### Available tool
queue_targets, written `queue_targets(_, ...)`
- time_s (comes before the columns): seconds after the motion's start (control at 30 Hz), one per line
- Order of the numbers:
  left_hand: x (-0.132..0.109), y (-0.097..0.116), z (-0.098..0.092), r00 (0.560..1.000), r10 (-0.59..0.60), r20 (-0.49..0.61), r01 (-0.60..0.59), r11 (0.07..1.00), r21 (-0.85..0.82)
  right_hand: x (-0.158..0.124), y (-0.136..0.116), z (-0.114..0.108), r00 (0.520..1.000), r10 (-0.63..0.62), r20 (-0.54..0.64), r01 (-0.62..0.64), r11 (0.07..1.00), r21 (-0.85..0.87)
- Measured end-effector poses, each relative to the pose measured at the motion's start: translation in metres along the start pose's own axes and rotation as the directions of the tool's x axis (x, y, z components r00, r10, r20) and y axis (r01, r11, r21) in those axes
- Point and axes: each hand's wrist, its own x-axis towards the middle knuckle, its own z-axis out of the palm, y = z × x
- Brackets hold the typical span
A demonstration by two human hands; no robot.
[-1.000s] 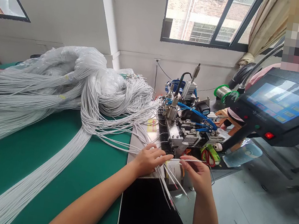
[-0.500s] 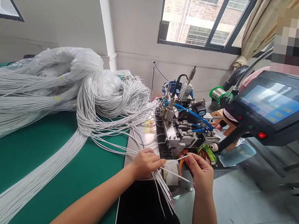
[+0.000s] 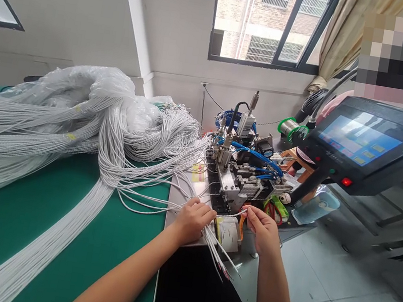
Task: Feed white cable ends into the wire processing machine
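A bunch of thin white cables [image 3: 216,251] passes under my left hand [image 3: 194,220], whose fingers are closed over it at the table's front corner. The loose cable ends hang down toward my lap, and a few show reddish tips. Between finger and thumb, my right hand [image 3: 262,227] pinches the end of one white cable [image 3: 230,215] that runs across from the left hand. Just behind the right hand are orange-handled pliers [image 3: 241,224], partly hidden. A bench machine [image 3: 231,176] with metal cylinders and blue hoses stands directly beyond both hands.
Long white cable bundles [image 3: 107,166] and clear plastic wrap [image 3: 108,82] cover much of the green table [image 3: 124,251]. A control screen [image 3: 360,138] juts in at the right, near a solder wire spool [image 3: 291,128]. Another person sits behind the screen.
A second cable near my right hand has dropped down to the hanging ends. The right hand has moved slightly left, and the view has shifted a little.
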Motion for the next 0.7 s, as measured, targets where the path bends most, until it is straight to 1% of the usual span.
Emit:
queue_targets(0.1,-0.001,-0.001,0.001,1.000,-0.016,0.022,0.016,1.000,-0.002,0.002,-0.005,0.001,0.992,0.052,0.113,-0.063,0.994,0.091)
queue_targets(0.17,-0.001,-0.002,0.001,1.000,-0.006,0.030,0.006,1.000,-0.015,0.003,-0.007,0.002,0.985,0.073,0.157,-0.093,0.988,0.127)
queue_targets(0.3,0.000,-0.002,0.001,0.999,0.045,0.017,-0.044,0.998,-0.040,0.005,-0.006,0.001,0.977,0.100,0.186,-0.130,0.978,0.161)
queue_targets(0.4,0.000,-0.002,0.000,0.997,0.072,0.004,-0.072,0.997,-0.027,0.008,-0.002,0.000,0.980,0.109,0.169,-0.131,0.983,0.127)
queue_targets(0.47,0.000,-0.001,-0.002,0.998,0.067,0.003,-0.067,0.998,0.004,0.011,0.002,0.000,0.988,0.089,0.127,-0.097,0.993,0.061)
queue_targets(0.57,0.001,0.000,-0.005,0.999,0.031,0.009,-0.032,0.998,0.048,0.015,0.006,0.001,0.996,0.040,0.081,-0.030,0.992,-0.121)
queue_targets(0.63,0.001,0.001,-0.006,1.000,-0.002,0.007,0.001,0.998,0.069,0.017,0.007,0.001,0.997,0.001,0.082,0.020,0.967,-0.255)
queue_targets(0.7,0.001,0.003,-0.006,0.999,-0.034,0.000,0.033,0.996,0.083,0.018,0.008,0.002,0.994,-0.043,0.100,0.078,0.920,-0.384)
